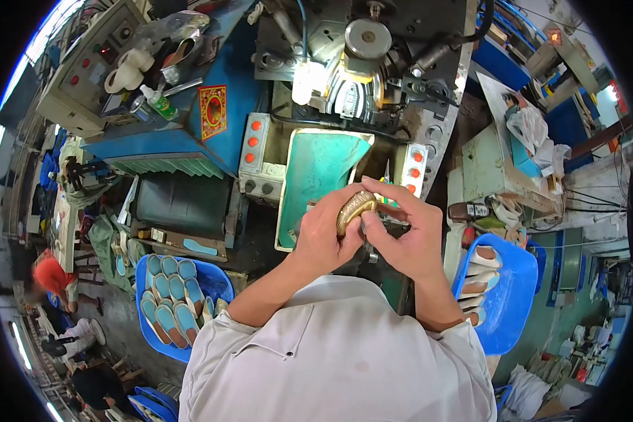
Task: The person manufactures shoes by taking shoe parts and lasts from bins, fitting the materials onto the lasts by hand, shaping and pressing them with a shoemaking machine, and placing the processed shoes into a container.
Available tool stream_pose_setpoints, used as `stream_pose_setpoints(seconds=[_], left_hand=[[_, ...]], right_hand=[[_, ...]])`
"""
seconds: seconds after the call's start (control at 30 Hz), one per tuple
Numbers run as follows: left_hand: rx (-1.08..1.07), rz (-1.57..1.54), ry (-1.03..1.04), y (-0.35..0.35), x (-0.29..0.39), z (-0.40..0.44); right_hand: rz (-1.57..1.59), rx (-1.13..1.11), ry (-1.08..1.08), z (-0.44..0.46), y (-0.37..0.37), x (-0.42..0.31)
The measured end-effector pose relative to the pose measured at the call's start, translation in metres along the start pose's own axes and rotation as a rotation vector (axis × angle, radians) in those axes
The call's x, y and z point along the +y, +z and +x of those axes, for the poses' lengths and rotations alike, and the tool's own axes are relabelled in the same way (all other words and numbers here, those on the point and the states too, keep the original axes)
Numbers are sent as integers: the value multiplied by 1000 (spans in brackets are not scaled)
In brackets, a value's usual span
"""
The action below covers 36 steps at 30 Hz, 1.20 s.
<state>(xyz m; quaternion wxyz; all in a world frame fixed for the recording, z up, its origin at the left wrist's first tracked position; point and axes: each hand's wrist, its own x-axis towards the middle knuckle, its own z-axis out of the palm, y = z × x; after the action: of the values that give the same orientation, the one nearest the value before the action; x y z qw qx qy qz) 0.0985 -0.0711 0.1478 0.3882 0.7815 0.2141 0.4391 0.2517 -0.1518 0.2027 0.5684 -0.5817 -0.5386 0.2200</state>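
A gold textured shoe (356, 211) is held up in front of my chest, its opening edge smooth and shiny. My left hand (325, 228) wraps the near-left side, with the thumb underneath. On the other side, my right hand (406, 228) pinches it between thumb and fingers. Much of the shoe is hidden by my fingers, so its full shape does not show. Beneath and beyond the hands lies a green tray (323, 165) with a worn pale rim. Above that tray is the machine's lit metal clamp head (349, 98).
Panels with red buttons (252, 142) (416, 172) flank the tray. A blue basket (221, 281) of shoes with blue insoles stands left, and another blue basket (503, 302) with several shoes stands right. Bottles (160, 103) sit on the blue cabinet. People are at far left.
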Motion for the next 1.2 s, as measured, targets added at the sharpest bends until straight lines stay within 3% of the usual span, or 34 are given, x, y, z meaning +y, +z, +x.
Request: stream_pose_setpoints(seconds=[0.1,0.2,0.3,0.43,0.53,0.67,0.77,0.9,1.0,1.03,1.07,1.13,1.2], left_hand=[[55,66,171,10,2,0],[31,55,164,12,2,-3],[-7,-78,148,0,-4,-6],[19,-215,108,-14,7,-7],[15,-104,35,-18,6,-14],[141,58,138,-9,0,-19],[205,115,99,-7,3,-19],[141,67,11,1,10,-15],[145,86,-95,24,28,5],[148,-317,-310,38,32,7],[143,-439,-328,52,30,11],[-48,-636,-388,79,27,10],[-345,-560,-291,114,32,13]], right_hand=[[-84,0,62,-9,-3,-7],[-89,34,68,-14,-3,-10],[185,-43,98,-10,-10,13],[169,-157,-186,-4,18,32],[104,-75,-375,-4,43,48],[58,39,-458,-7,59,54],[117,21,-391,-6,59,49],[254,-196,-314,-6,28,56],[178,-95,-250,-37,0,58],[-6,-66,-207,-52,-14,55],[-114,-21,-89,-70,-27,61],[-283,29,140,-101,-45,80],[-344,257,221,-132,-74,90]])
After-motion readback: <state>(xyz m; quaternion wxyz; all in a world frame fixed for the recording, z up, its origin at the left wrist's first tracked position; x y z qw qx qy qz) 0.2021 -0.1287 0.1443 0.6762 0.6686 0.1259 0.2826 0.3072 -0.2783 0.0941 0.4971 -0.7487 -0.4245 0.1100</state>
